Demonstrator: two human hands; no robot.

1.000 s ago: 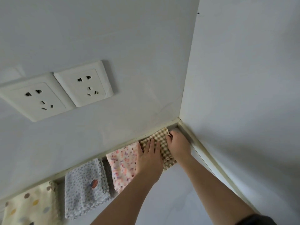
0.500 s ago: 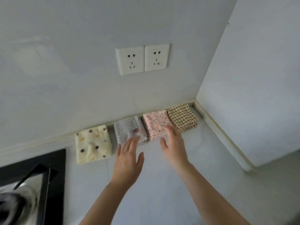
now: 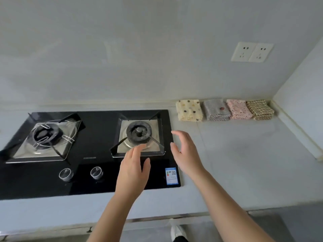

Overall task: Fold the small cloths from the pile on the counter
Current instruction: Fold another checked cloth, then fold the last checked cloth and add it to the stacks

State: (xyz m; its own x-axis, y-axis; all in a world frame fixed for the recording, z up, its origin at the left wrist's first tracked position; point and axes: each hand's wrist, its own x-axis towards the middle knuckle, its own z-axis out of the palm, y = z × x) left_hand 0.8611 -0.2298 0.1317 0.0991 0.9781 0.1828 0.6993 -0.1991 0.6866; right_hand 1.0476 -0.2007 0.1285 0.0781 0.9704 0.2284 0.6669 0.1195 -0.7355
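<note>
Hands: left hand (image 3: 132,170) above black glass gas hob (image 3: 97,172), right hand (image 3: 187,154) at its right edge, fingers loose, spread, empty | cloths: cream dotted cloth (image 3: 189,110), grey speckled cloth (image 3: 216,110), pink floral cloth (image 3: 239,109), brown checked cloth (image 3: 260,109) folded, rowed right of hob | tip: looks finished; square any stray edges

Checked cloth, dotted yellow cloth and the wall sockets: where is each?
checked cloth (image 3: 259,109), head view, middle of its top face.
dotted yellow cloth (image 3: 189,110), head view, middle of its top face.
wall sockets (image 3: 251,52), head view, where the two plates meet.
</note>
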